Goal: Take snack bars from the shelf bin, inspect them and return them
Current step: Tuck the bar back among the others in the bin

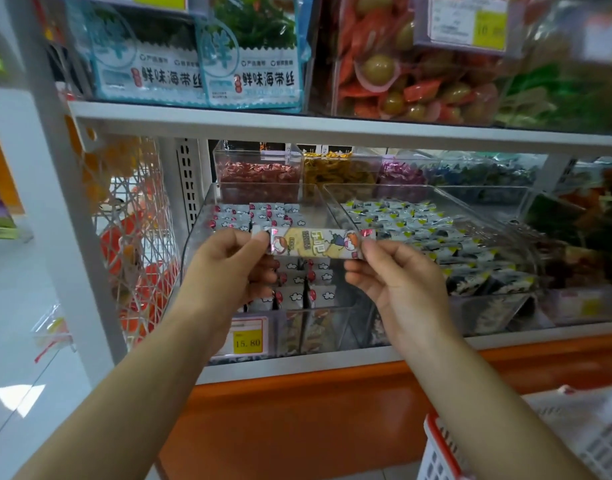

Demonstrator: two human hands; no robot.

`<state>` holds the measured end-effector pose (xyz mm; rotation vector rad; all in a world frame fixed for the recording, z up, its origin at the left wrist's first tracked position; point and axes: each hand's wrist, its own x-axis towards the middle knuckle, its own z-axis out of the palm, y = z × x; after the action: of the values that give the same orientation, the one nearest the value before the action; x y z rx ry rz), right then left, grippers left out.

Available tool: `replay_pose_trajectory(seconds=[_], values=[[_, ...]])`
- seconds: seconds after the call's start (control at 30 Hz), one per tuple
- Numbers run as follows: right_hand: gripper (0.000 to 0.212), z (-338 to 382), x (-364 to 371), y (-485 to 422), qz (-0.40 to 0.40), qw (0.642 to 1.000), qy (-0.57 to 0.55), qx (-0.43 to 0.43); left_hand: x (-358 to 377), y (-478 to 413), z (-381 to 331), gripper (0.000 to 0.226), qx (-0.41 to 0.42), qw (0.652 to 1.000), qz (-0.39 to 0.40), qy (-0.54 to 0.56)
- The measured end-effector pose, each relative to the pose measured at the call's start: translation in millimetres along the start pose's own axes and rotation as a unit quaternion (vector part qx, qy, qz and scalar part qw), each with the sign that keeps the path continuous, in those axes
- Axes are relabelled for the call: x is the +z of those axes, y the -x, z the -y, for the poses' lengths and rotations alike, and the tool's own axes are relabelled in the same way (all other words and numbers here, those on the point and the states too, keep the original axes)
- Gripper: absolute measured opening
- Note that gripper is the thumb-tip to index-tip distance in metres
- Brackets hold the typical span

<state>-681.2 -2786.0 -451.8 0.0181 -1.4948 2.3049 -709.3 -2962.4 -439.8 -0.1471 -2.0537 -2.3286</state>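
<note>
I hold one snack bar level in front of the shelf, its yellow cartoon wrapper facing me. My left hand pinches its left end and my right hand pinches its right end. Behind it stands a clear plastic bin filled with several bars in grey and pink cloud-print wrappers. The bar hangs above that bin's middle.
A second clear bin of grey and yellow wrapped snacks stands to the right. Smaller bins of sweets sit behind. A price tag reads 15.80. Seaweed packets fill the shelf above. A red-rimmed basket is at lower right.
</note>
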Motion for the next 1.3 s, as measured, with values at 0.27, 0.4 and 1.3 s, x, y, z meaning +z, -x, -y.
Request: replay_pose_trajectory(seconds=[0.27,0.4,1.3], values=[[0.013,-0.3,-2.9,-7.8,-0.027,0.998,-0.052,0.038,-4.8,-3.3,-3.3,0.007,-0.006,0.996,0.075,0.043],[0.013,1.2,-3.1,-9.4,-0.024,1.000,-0.007,0.005,-3.5,-2.5,-4.1,0.003,0.031,0.995,0.095,-0.001],[0.022,-5.1,-5.7,-12.3,0.011,0.957,0.273,-0.100,-10.4,4.2,-12.4,0.013,0.091,0.965,0.137,-0.206]])
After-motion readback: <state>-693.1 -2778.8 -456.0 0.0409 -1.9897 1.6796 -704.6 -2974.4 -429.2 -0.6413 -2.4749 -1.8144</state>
